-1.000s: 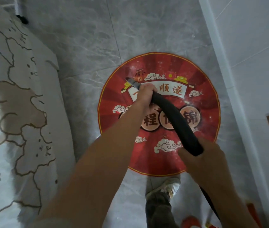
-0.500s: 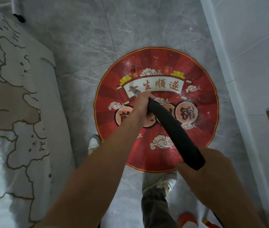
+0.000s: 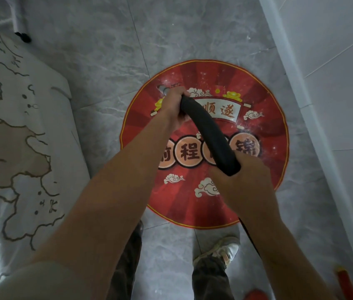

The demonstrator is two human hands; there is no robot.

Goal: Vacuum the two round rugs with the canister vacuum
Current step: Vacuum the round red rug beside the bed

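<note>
A round red rug (image 3: pixel 266 109) with Chinese characters, clouds and white specks lies on the grey tiled floor. A thick black vacuum hose (image 3: pixel 210 135) runs diagonally over it. My left hand (image 3: pixel 174 107) grips the hose's front end, where a small grey nozzle tip (image 3: pixel 163 90) pokes out over the rug's upper left part. My right hand (image 3: pixel 244 180) grips the hose lower down, above the rug's lower right part. The hose continues thin and black (image 3: pixel 250 239) behind my right wrist. Only one rug is in view.
A bed with a map-patterned cover (image 3: pixel 15 148) fills the left side. A white wall with a baseboard (image 3: pixel 296 87) runs along the right. My shoes (image 3: pixel 221 250) stand just below the rug. Red vacuum parts (image 3: pixel 255 294) show at the bottom right.
The nozzle has moved up and left across the rug, from the white banner to the rug's upper left. My feet have shifted, and the view has tilted down a little.
</note>
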